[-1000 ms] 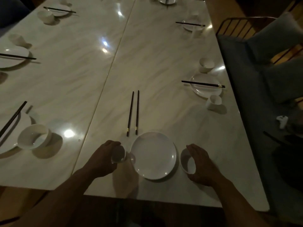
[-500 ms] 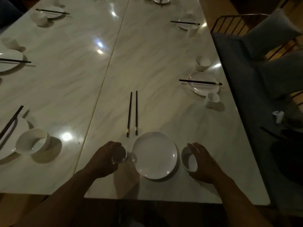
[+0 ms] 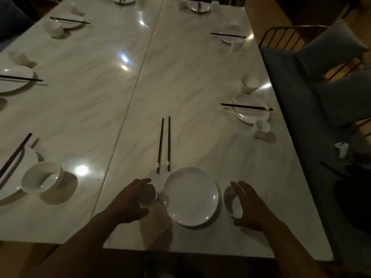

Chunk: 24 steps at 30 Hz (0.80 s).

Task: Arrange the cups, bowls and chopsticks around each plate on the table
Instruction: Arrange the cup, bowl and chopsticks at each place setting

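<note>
Beyond plate (image 3: 190, 195), parallel chopsticks (image 3: 164, 145), tips away.

Glossy, polished stone-look table top (image 3: 190, 77), pale with faint grey veining, mirroring bright spots of light. Thin brass-coloured seam (image 3: 138, 77) between its two slabs. Smooth glazed white ceramic for the plate (image 3: 190, 195), the bowl (image 3: 230, 201) just beside it and the small cup (image 3: 148, 195), each with a soft sheen. Dark, smooth, lacquered-looking chopsticks (image 3: 164, 145), gold-coloured bands near the thick ends. At the right, thin bare metal bars of a chair frame (image 3: 281, 35); matt grey cloth on its cushion (image 3: 329, 51) and darker matt fabric on the seat (image 3: 291, 97).
</note>
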Available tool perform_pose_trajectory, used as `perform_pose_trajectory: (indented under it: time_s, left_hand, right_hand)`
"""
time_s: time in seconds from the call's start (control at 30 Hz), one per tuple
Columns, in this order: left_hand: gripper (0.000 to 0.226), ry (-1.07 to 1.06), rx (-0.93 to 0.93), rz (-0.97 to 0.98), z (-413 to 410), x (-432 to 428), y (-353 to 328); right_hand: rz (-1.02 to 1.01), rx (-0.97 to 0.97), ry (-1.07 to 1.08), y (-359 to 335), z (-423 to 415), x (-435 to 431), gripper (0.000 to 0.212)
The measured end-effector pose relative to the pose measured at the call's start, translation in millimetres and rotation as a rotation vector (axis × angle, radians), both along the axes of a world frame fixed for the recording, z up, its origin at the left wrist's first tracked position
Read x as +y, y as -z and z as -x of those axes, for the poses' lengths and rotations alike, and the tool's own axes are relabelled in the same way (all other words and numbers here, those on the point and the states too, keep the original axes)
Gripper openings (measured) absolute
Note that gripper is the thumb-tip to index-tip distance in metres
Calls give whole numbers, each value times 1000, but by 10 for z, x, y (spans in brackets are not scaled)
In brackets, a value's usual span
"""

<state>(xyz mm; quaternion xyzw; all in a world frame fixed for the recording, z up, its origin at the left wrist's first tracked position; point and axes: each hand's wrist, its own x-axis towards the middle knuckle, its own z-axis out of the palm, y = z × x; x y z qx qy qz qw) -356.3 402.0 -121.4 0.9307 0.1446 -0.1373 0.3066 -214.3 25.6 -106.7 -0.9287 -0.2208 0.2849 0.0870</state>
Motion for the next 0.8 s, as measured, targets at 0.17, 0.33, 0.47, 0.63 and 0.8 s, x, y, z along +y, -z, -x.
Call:
perform_pose_trajectory:
  time_s: [0.17, 0.33, 0.47, 0.63, 0.8]
  left_hand:
    - [94, -113, 14, 109, -120, -35, -80]
    - [64, -272, -48, 89, -280, 39, -79]
    - [56, -334, -60, 9, -345, 115, -53]
    - [51, -434, -100, -42, -250, 152, 7]
    - [49, -540, -92, -80, -212, 170, 72]
  right_hand:
    - [-78, 31, 125, -101, -162, 208, 121]
    - [-212, -49, 254, -143, -493, 696, 50]
    - [-316, -22, 323, -148, -708, 1359, 15]
    - [-376, 74, 333, 38, -888, 2280, 13]
    - [-273, 77, 302, 201, -1016, 2858, 32]
